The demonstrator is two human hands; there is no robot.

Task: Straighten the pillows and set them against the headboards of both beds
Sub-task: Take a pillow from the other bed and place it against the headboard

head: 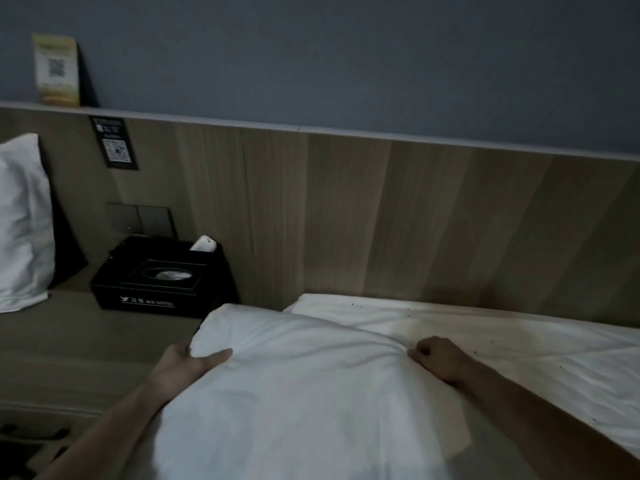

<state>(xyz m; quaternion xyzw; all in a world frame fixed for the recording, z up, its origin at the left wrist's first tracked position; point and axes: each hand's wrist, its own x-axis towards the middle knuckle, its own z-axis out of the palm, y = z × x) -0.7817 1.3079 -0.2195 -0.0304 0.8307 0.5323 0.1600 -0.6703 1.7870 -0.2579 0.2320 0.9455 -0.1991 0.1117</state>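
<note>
Here, soft rumpled white pillow [294,393], left hand [180,367] cupping its corner, right hand [440,358] apparently bunching cloth.

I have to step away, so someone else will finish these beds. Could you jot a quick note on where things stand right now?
Left hand: grips the left corner of the near pillow.
Right hand: pinches the fabric on that pillow's right side.
The near pillow lies on the bed, short of the headboard.
Done: the other pillow already stands upright against the headboard at far left.
Left: push the near pillow back, stand it against the headboard and smooth it.
</note>
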